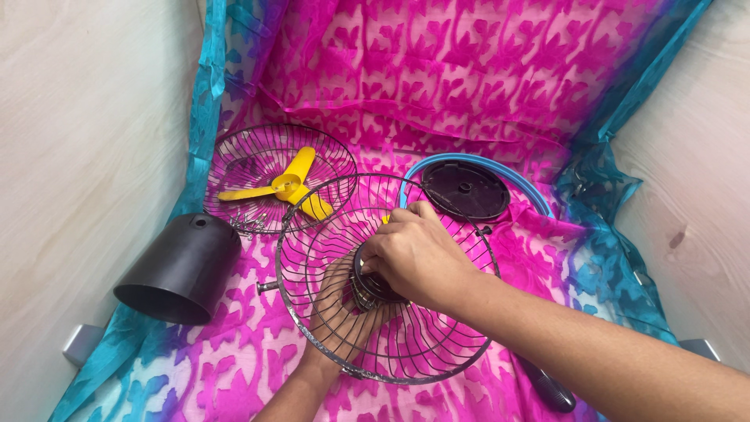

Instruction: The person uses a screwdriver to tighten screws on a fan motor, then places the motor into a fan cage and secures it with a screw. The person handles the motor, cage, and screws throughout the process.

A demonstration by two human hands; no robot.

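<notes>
The right hand (418,254) closes its grip on the dark hub (373,283) at the centre of the near wire fan guard (437,352). The left hand (344,309) supports the guard from behind, its grip hidden. A yellow fan blade (285,187) lies in the far-left guard (242,160).

A pink patterned cloth (437,70) with a teal border covers the middle of the frame. At upper left a second wire fan guard (234,160) holds a yellow three-blade propeller (287,187). A black cone-shaped housing (181,270) lies at left. Upper right of centre, a black round disc (466,189) sits inside a blue ring (539,199). At lower right, a dark handle (551,391), possibly a screwdriver's.
</notes>
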